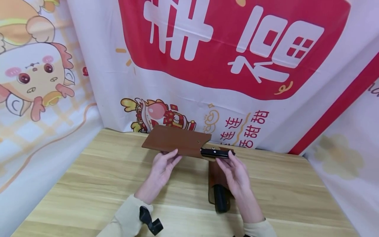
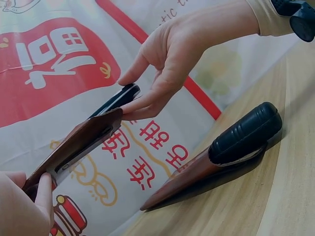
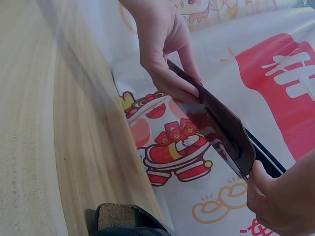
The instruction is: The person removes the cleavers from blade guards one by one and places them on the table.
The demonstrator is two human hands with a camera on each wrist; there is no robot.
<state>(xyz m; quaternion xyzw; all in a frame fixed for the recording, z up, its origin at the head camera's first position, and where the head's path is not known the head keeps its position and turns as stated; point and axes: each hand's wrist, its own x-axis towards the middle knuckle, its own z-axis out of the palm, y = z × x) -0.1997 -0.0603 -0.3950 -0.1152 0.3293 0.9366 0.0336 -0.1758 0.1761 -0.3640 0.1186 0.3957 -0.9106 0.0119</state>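
Note:
A broad brown leather sheath [image 1: 174, 140] is held up above the table, with the black riveted handle [image 1: 214, 152] of a cleaver sticking out of its right end; the blade is hidden inside. My left hand [image 1: 163, 168] pinches the sheath's near edge between thumb and fingers. At the handle's end, my right hand [image 1: 235, 171] grips between thumb and fingertips, as the left wrist view also shows. Below lies a second brown sheath [image 2: 182, 164] on the table, partly behind my right hand in the head view. A thick ribbed black handle [image 2: 246, 132] protrudes from it.
The wood-grain table [image 1: 97, 184] runs back to a hanging white cloth [image 1: 100, 82] printed with red shapes and cartoons. More printed cloth [image 1: 38, 138] closes off the left side, and another cloth [image 1: 349, 154] the right. A black strap mount [image 1: 151, 221] sits on my left wrist.

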